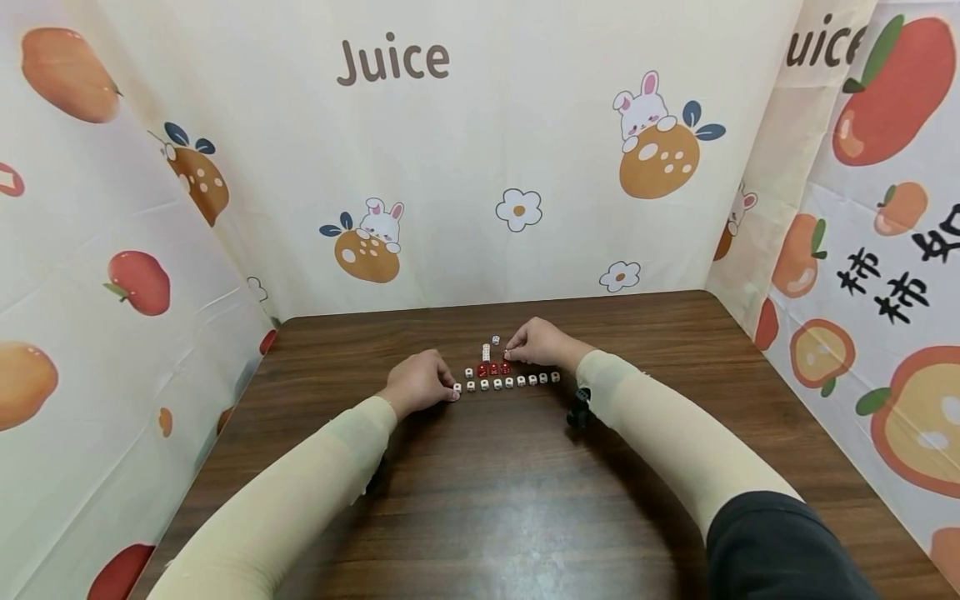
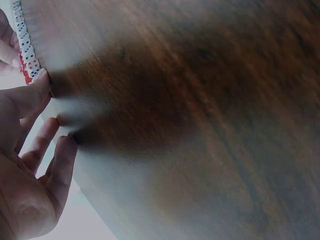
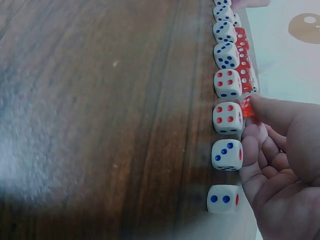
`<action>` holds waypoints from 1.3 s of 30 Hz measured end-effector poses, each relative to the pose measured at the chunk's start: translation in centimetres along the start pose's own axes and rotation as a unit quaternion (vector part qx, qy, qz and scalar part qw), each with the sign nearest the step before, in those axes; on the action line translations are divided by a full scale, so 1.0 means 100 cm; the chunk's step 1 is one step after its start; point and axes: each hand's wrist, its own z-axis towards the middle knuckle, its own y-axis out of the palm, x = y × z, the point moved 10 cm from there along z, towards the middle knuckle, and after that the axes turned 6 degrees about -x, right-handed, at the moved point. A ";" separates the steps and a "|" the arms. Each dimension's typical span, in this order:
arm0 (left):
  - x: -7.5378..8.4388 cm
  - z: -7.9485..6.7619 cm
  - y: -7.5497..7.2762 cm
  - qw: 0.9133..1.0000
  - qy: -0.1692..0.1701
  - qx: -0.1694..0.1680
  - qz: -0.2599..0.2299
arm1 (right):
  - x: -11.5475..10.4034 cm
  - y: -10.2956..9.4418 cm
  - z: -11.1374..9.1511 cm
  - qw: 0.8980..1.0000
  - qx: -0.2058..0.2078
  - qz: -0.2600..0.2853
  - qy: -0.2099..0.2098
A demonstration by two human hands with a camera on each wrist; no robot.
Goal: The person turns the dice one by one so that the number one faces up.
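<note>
In the head view, a front row of several white dice (image 1: 509,382) lies across the table. My left hand (image 1: 422,382) pinches the white die (image 1: 457,388) at the row's left end; in the left wrist view its fingertips hide that die. Behind the row sit red dice (image 1: 493,368) in a short line, with a white die (image 1: 468,372) to their left. White dice (image 1: 486,352) are stacked beyond the red ones. My right hand (image 1: 546,342) holds a translucent red die (image 3: 247,106) between thumb and finger, just behind the front row.
Another white die (image 1: 496,340) lies farther back, near the right fingertips. The brown wooden table (image 1: 480,500) meets a fruit-printed cloth (image 1: 465,167) at the back and sides. A small dark object (image 1: 579,408) hangs at the right wrist.
</note>
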 end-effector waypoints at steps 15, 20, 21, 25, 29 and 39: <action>-0.001 0.000 0.000 1.000 -0.011 -0.002 -0.004 | 0.005 -0.003 -0.003 0.999 0.029 0.040 -0.001; 0.000 -0.001 0.000 1.000 -0.012 -0.003 -0.004 | 0.006 -0.003 -0.004 0.999 0.025 0.046 0.011; 0.000 -0.001 0.000 1.000 -0.011 -0.003 -0.004 | 0.007 -0.003 -0.004 0.999 0.024 0.045 0.015; -0.002 0.001 0.001 1.000 -0.014 -0.005 -0.004 | 0.009 -0.004 -0.005 0.999 0.023 0.037 0.024; -0.002 0.001 0.000 1.000 -0.014 -0.004 -0.005 | 0.010 -0.004 -0.005 0.999 0.024 0.036 0.020; 0.000 0.000 0.000 1.000 -0.006 0.001 -0.002 | 0.028 -0.005 -0.008 0.996 0.014 0.085 0.000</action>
